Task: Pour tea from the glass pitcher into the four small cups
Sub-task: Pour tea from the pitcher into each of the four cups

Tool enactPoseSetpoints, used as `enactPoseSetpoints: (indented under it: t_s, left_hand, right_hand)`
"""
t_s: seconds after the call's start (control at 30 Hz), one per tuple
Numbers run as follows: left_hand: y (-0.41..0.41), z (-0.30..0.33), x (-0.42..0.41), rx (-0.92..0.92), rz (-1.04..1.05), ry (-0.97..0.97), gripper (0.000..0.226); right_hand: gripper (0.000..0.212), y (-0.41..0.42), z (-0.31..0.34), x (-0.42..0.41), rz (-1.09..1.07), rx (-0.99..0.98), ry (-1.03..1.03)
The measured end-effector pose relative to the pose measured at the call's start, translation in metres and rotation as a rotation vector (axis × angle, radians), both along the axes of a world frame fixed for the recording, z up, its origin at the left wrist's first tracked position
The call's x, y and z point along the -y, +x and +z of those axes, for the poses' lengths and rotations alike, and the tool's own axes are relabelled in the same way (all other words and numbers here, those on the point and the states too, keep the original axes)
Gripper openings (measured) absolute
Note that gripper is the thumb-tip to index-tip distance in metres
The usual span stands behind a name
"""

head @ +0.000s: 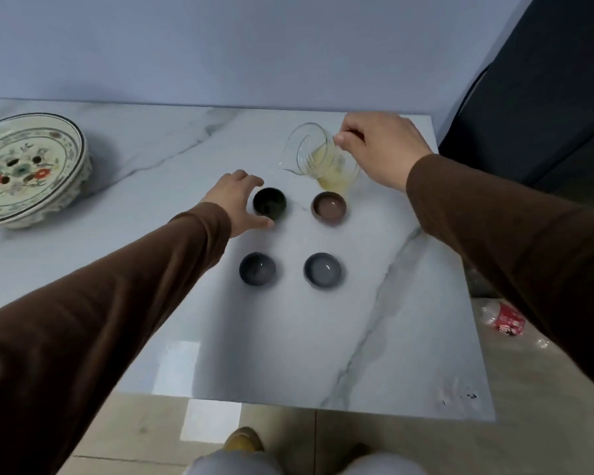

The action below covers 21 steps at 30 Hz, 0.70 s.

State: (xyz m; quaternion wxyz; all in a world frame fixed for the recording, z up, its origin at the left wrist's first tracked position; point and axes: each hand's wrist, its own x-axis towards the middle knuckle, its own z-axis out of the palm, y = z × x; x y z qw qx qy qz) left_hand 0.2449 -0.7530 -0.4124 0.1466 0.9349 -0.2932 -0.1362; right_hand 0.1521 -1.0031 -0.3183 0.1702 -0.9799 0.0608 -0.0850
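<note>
Four small cups stand in a square on the marble table (288, 337): a black cup (269, 202) far left, a brown cup (328, 207) far right, a dark grey cup (257, 273) near left and a lighter grey cup (322, 270) near right. My left hand (239, 200) cups the black cup from its left side, thumb and fingers around it. My right hand (379, 149) grips the handle of the glass pitcher (318, 156). The pitcher holds pale yellow tea and is tilted with its spout pointing left, above and behind the brown cup. No stream of tea is visible.
A large painted ceramic bowl (24, 169) sits at the table's left. A dark sofa (542, 97) stands beyond the right edge. Red-and-clear wrapper litter (504, 320) lies on the tiled floor at right. My knees and one foot show below the table's near edge.
</note>
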Motion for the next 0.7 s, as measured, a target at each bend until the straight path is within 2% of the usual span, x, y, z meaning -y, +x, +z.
enactPoseSetpoints:
  t_s: [0.27, 0.7]
  left_hand:
    - [0.014, -0.022, 0.007, 0.099, -0.081, -0.035, 0.089]
    - [0.025, -0.016, 0.008, 0.074, -0.11, -0.071, 0.079]
  right_hand:
    - [0.024, 0.018, -0.017, 0.0, 0.093, 0.077, -0.118]
    - [0.022, 0.023, -0.013, -0.019, 0.151, 0.078, -0.28]
